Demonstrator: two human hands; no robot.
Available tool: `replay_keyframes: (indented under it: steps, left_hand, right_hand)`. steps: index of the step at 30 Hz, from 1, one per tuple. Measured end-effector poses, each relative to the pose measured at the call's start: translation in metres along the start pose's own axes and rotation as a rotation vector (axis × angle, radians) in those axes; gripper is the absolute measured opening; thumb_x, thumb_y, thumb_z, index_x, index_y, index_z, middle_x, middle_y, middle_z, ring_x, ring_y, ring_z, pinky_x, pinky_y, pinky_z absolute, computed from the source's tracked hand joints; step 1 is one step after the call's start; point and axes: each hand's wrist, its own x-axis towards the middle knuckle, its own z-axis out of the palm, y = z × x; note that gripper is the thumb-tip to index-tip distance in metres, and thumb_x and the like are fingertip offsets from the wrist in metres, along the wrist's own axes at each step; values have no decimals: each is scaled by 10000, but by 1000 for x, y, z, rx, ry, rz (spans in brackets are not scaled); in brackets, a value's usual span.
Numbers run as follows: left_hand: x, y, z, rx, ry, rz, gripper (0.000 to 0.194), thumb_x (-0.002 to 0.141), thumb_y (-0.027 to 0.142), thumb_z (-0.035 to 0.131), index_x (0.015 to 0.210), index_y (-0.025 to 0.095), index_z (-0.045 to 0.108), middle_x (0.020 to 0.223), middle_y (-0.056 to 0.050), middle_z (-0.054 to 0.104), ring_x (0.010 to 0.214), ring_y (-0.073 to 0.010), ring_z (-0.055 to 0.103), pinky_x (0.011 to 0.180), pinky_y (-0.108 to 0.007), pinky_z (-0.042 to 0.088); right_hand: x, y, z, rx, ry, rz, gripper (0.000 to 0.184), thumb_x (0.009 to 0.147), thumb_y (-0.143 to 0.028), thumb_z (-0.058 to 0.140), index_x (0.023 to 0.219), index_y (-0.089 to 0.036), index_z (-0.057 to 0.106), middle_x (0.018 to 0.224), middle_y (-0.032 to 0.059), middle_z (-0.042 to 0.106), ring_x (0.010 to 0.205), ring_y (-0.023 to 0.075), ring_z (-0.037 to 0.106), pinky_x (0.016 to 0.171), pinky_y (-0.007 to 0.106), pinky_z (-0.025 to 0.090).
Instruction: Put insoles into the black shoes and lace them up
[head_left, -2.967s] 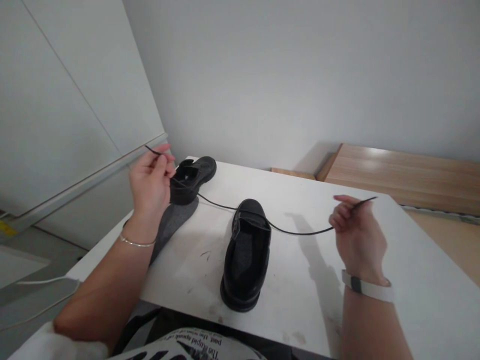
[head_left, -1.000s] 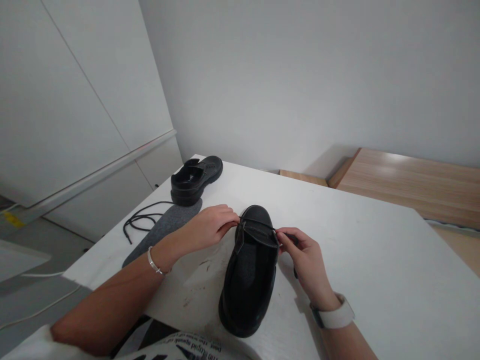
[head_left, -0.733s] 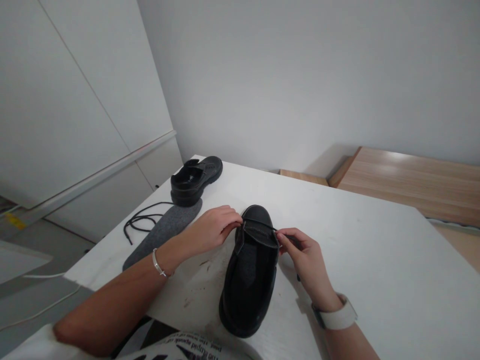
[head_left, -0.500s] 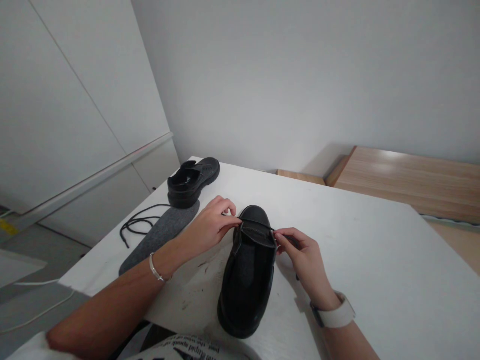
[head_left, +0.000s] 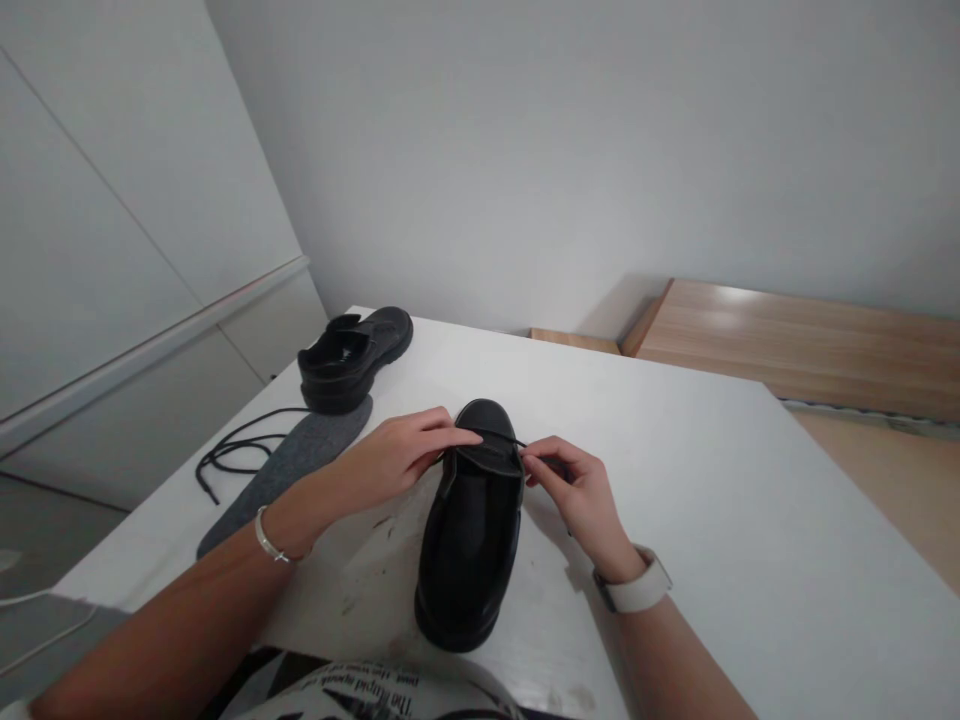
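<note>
A black shoe [head_left: 466, 570] lies sole down on the white table, its toe pointing away from me. A thin black shoelace [head_left: 504, 437] runs across the front of its tongue [head_left: 489, 457]. On the left, my left hand [head_left: 409, 447] is closed at the lace, its index finger stretched over the tongue; its thumb is mostly hidden. At the shoe's right edge, my right hand [head_left: 568, 482] pinches the lace between thumb and index finger. More dark lace is bunched in that palm.
A second black shoe [head_left: 352, 358] stands at the table's far left. A grey insole [head_left: 289, 470] and a loose black shoelace [head_left: 238, 448] lie before it, partly behind my left forearm. Beyond the white table [head_left: 675, 480] are a wooden surface [head_left: 795, 335] and a wall.
My left index finger has stretched out onto the tongue from its earlier pinch beside the shoe. My right hand keeps its pinch on the lace. The view has shifted slightly right.
</note>
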Motion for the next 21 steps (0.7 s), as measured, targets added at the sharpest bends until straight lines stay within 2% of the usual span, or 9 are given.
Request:
replay_keyframes:
  steps: [5, 8, 12, 16, 19, 21]
  left_hand:
    - [0, 8, -10, -130, -105, -38, 470, 936, 56, 396, 1291, 249, 634, 1092, -63, 528, 945, -153, 557, 821, -260, 459]
    - [0, 15, -16, -197, -139, -62, 430, 969, 125, 383, 1300, 239, 633, 1105, -68, 531, 990, -168, 556, 878, -287, 460]
    - [5, 24, -17, -253, -84, -143, 383, 1036, 339, 375, 1209, 215, 693, 1038, -60, 565, 913, -168, 579, 840, -296, 463]
    - [20, 34, -14, -138, -4, -306, 458, 1022, 434, 400, 914, 167, 756, 864, -48, 597, 777, -165, 585, 723, -290, 430]
    - [31, 39, -16, 2, -55, -332, 455, 992, 400, 448, 739, 159, 740, 754, -42, 600, 699, -159, 568, 658, -288, 386]
    - [35, 41, -19, 75, -89, -316, 399, 966, 366, 493, 730, 160, 741, 730, -41, 619, 688, -159, 569, 639, -282, 368]
  right_hand:
    - [0, 3, 2, -83, 26, -17, 289, 821, -449, 739, 866, -163, 736, 759, 46, 699, 673, 150, 611, 647, 286, 507]
    - [-1, 2, 2, -228, 65, -163, 205, 876, -374, 696, 876, -177, 755, 833, 58, 698, 742, 154, 618, 671, 283, 493]
    - [-9, -5, 5, -439, 89, -358, 204, 943, -278, 599, 958, -175, 775, 861, 63, 617, 752, 143, 577, 638, 266, 466]
    - [-18, -12, 12, -543, 59, -389, 290, 966, -198, 492, 1112, -131, 733, 895, 78, 583, 785, 157, 575, 661, 276, 482]
    - [-18, -14, 17, -545, 93, -350, 256, 939, -154, 511, 1067, -133, 732, 911, 76, 630, 775, 154, 600, 694, 282, 495]
    - [-15, -14, 19, -517, 129, -303, 214, 919, -133, 539, 1021, -147, 726, 930, 67, 677, 801, 155, 632, 734, 282, 505]
